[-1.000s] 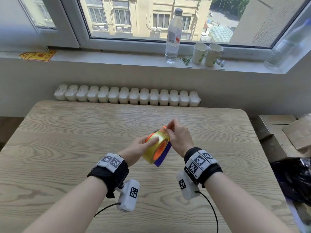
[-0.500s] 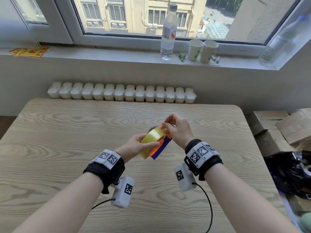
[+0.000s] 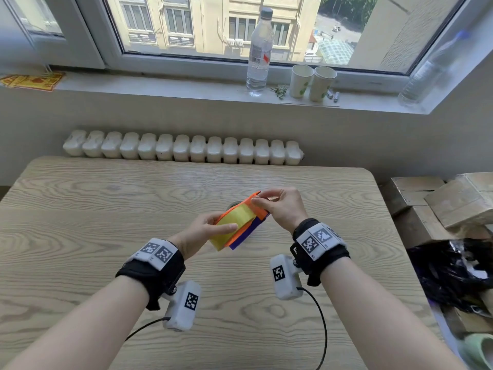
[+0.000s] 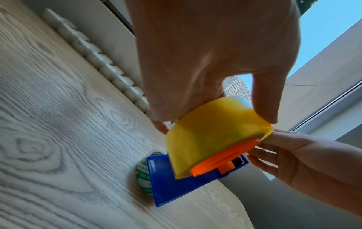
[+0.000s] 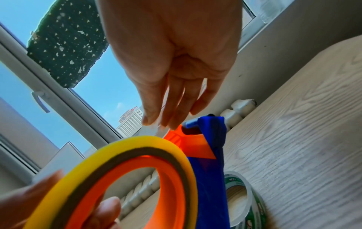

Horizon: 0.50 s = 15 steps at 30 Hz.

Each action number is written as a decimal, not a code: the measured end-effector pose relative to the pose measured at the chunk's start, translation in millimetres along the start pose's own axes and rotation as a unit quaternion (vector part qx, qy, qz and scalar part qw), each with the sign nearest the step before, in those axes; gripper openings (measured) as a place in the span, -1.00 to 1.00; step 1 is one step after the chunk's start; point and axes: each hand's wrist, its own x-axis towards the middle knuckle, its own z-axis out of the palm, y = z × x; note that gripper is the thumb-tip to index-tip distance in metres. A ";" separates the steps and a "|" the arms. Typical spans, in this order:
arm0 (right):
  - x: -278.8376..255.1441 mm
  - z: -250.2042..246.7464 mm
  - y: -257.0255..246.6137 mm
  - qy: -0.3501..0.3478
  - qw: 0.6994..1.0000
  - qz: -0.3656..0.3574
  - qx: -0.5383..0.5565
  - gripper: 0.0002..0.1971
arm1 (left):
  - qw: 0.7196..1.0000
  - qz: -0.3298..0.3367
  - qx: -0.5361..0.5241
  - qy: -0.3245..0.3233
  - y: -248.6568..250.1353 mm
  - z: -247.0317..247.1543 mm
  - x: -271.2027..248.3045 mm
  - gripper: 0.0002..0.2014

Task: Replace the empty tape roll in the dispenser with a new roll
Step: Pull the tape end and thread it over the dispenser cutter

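I hold a tape dispenser just above the wooden table (image 3: 106, 209). It has an orange hub (image 4: 225, 158) and a blue side plate (image 4: 172, 186). A yellow tape roll (image 3: 234, 222) sits on the hub. My left hand (image 3: 213, 225) grips the roll, thumb across its outer face and fingers behind. My right hand (image 3: 260, 200) pinches the orange front end of the dispenser (image 3: 256, 206) with thumb and fingertips. An empty white core with green print (image 4: 144, 173) lies on the table just beyond the dispenser, mostly hidden in the head view.
A white radiator (image 3: 184, 149) runs along the table's far edge. On the windowsill stand a water bottle (image 3: 260, 52) and two paper cups (image 3: 312, 81). Cardboard boxes (image 3: 440, 198) and a black bag (image 3: 453, 271) sit right of the table.
The dispenser has tilted, so the yellow roll now shows its outer face instead of the open orange hub. My right fingers stay at the orange front end.
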 end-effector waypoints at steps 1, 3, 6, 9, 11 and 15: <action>1.8 -1.5 1.2 0.005 1.000 -0.006 -0.021 -0.87 | 1.000 0.003 0.001 0.003 1.0 0.3 0.5 -0.35; 5.5 -4.6 3.4 0.016 0.999 -0.004 -0.042 -0.83 | 1.000 0.008 0.002 0.019 4.4 0.3 1.8 -0.38; 8.7 -12.6 3.2 0.047 0.996 -0.003 -0.070 -0.89 | 0.997 -0.011 -0.010 0.074 9.5 -0.8 4.6 -0.77; 9.8 -16.5 0.8 0.025 0.998 -0.003 -0.050 -0.89 | 0.995 -0.014 -0.018 0.098 12.3 -1.6 3.8 -0.92; 9.6 -15.7 -0.1 0.022 0.999 0.023 0.019 -0.88 | 0.996 -0.003 -0.031 0.084 14.9 -3.1 1.6 -0.75; 12.3 -18.0 7.6 0.024 0.997 0.050 0.057 -0.80 | 0.998 -0.010 -0.055 0.042 16.6 -8.9 2.7 -0.52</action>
